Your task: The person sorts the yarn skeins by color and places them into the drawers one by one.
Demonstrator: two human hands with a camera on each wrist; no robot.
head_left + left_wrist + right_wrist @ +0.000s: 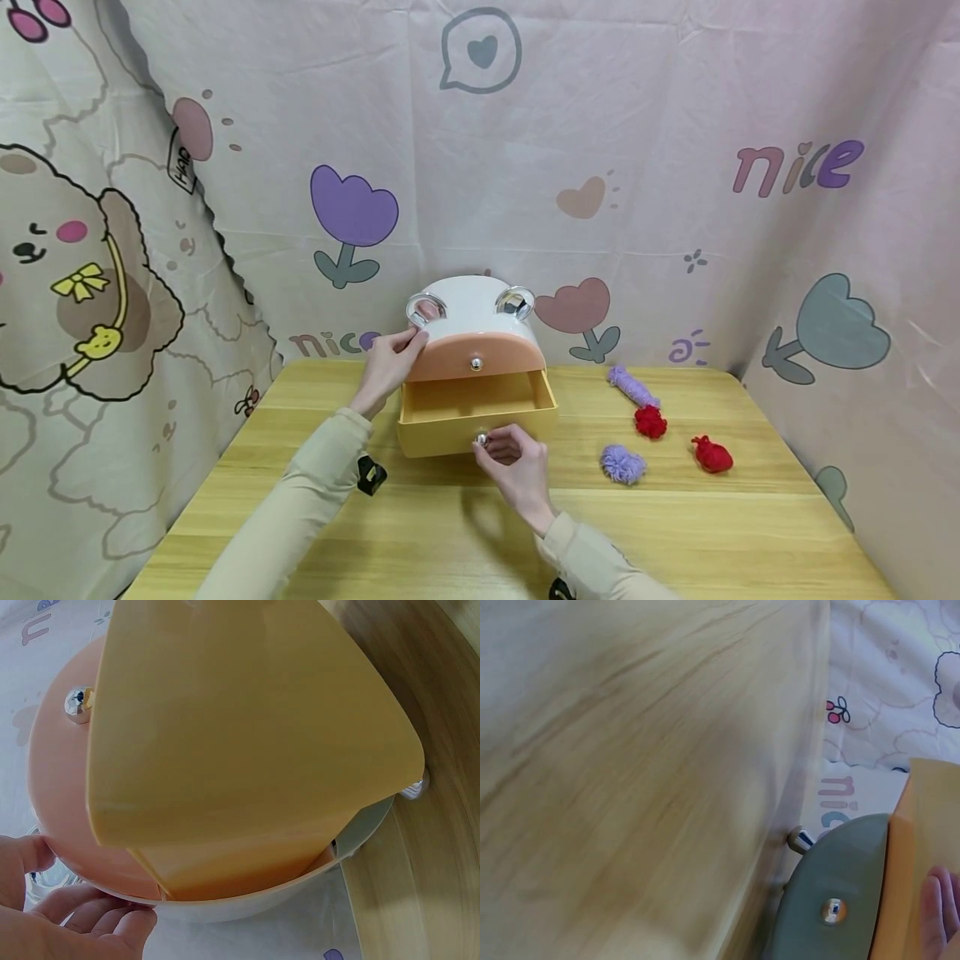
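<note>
A small drawer cabinet (468, 302) with a white shell and two silver rings on top stands toward the back of the table. Its yellow drawer (442, 435) is pulled out, and the visible inside is bare. Above it, the peach drawer (64, 780) is closed. My left hand (389, 367) holds the cabinet's upper left edge, thumb and fingers at the rim in the left wrist view. With thumb and fingertips, my right hand (519, 472) pinches the silver knob (482, 438) of the yellow drawer. Below, a grey-green drawer (840, 862) with its own knob shows in the right wrist view.
Right of the cabinet lie a purple yarn bundle (633, 387), a red yarn ball (650, 422), a purple pompom (622, 464) and a small red bundle (712, 455). A patterned curtain (480, 167) hangs behind the wooden table (675, 542).
</note>
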